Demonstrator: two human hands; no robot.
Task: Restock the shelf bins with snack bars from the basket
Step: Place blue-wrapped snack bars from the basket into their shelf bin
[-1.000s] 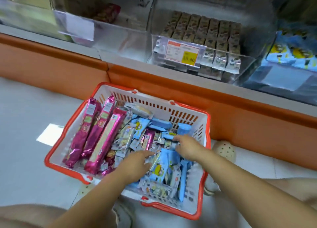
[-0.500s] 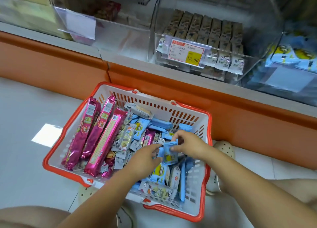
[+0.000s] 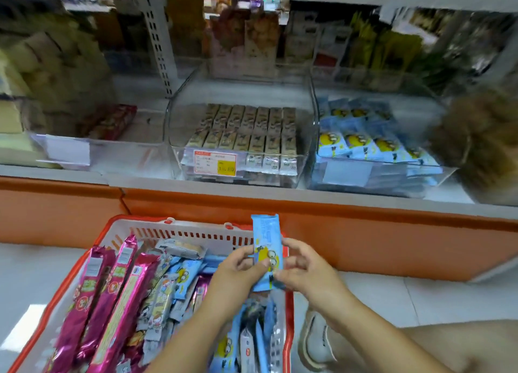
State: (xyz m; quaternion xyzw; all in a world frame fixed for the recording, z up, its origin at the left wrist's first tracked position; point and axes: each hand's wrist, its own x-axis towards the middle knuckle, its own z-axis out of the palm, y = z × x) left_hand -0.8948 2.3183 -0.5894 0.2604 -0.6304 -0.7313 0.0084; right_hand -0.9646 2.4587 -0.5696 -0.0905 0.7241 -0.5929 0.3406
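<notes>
Together, left hand (image 3: pixel 238 271) and right hand (image 3: pixel 305 271) grip 1 blue bar (image 3: pixel 266 232) above the basket (image 3: pixel 196 234), bins (image 3: pixel 301 173) beyond.

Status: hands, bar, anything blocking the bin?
Grip: left hand and right hand both hold one blue bar, upright above the basket. The right bin holds matching bars. A person's head close beside that bin.

The blue snack bar (image 3: pixel 266 241) I hold wears a smooth, glossy film wrapper, and the long magenta packs (image 3: pixel 112 302) shine like metallic foil. My basket (image 3: pixel 179 234) looks like matt slotted plastic; the far shelf bins (image 3: pixel 171 148) are clear, glossy plastic.
</notes>
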